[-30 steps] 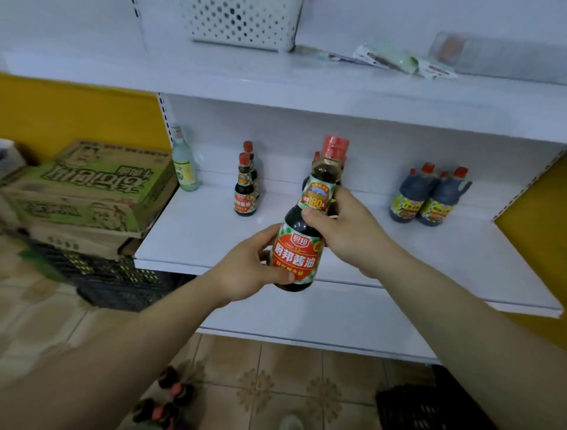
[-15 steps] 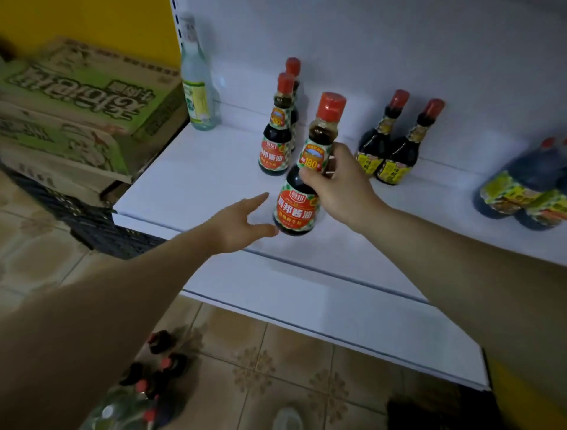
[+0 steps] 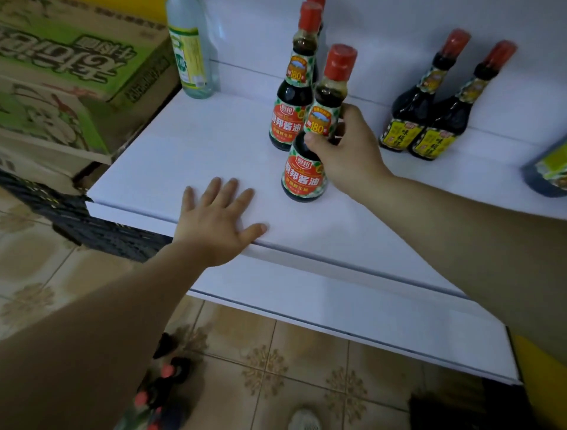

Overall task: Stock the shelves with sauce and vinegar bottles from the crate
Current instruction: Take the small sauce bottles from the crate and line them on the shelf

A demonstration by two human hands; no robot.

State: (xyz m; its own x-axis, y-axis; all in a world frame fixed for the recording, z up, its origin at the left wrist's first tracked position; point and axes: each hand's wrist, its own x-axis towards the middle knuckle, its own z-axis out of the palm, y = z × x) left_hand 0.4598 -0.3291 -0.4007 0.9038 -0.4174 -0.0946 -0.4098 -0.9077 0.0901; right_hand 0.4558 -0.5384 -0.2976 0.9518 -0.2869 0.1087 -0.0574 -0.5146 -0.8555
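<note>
**Hand grips soy bottle at shelf front**

A shoe (image 3: 303, 420) shows at the bottom edge on the tiled floor (image 3: 276, 353). A blurred cluster of red-capped floor bottles (image 3: 165, 373) lies partly behind the person's left forearm. Above them juts a white lower shelf (image 3: 352, 319).

The left hand (image 3: 217, 221) lies palm down with its fingers spread on the front edge of the main shelf (image 3: 171, 153), holding nothing. Just to its right, the right hand (image 3: 346, 153) grips the soy bottle (image 3: 305, 175) at the shoulder. The thumb lies across the front below the neck label and the fingers curl round the back. The bottle is near the front of the main shelf, red cap up and leaning slightly to the right. Whether its base bears fully on the board cannot be told.

Directly behind it, touching or nearly so, stands a twin bottle (image 3: 291, 101) with the same red label. A third cap (image 3: 319, 3) peeks out behind that at the top edge. To the right and apart, two yellow-label bottles (image 3: 411, 113) stand side by side against the back panel. A jug (image 3: 549, 172) is cut off at the right edge.

In the back left corner stands a clear bottle (image 3: 191, 52). Beyond the shelf's left end, stacked boxes (image 3: 76, 61) sit on a dark crate (image 3: 101, 227).
</note>
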